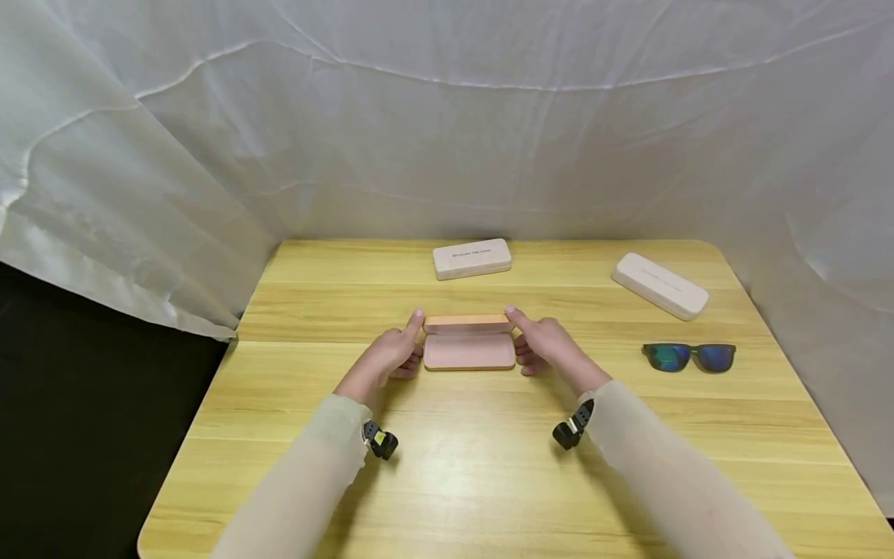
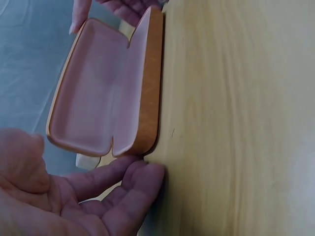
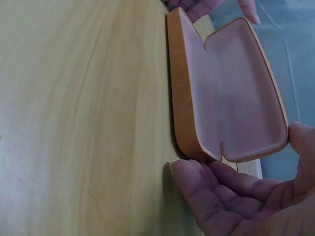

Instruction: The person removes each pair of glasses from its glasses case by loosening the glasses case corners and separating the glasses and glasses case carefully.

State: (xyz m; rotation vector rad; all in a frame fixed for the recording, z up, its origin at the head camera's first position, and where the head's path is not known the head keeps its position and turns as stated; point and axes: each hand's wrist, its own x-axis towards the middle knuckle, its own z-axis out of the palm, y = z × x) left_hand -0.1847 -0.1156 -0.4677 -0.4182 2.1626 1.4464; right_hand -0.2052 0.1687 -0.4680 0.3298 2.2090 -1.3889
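An orange-brown glasses case [image 1: 469, 353] with a pink lining lies on the table, its lid raised and the inside bare. My left hand [image 1: 396, 351] holds its left end, thumb by the lid's corner and curled fingers against the base. At the opposite end, my right hand [image 1: 548, 348] holds it the same way. The right wrist view shows the right thumb on the lid's edge and the fingers of the right hand [image 3: 231, 196] at the base. In the left wrist view, the fingers of the left hand [image 2: 113, 196] touch the base's end.
Behind the open case lies a closed pale case [image 1: 472, 259] with printed lettering. Another closed pale case [image 1: 660, 286] sits slanted at the back right, and dark sunglasses [image 1: 690, 357] with blue-green lenses lie in front of it. White cloth [image 1: 447, 140] hangs behind the wooden table [image 1: 461, 466].
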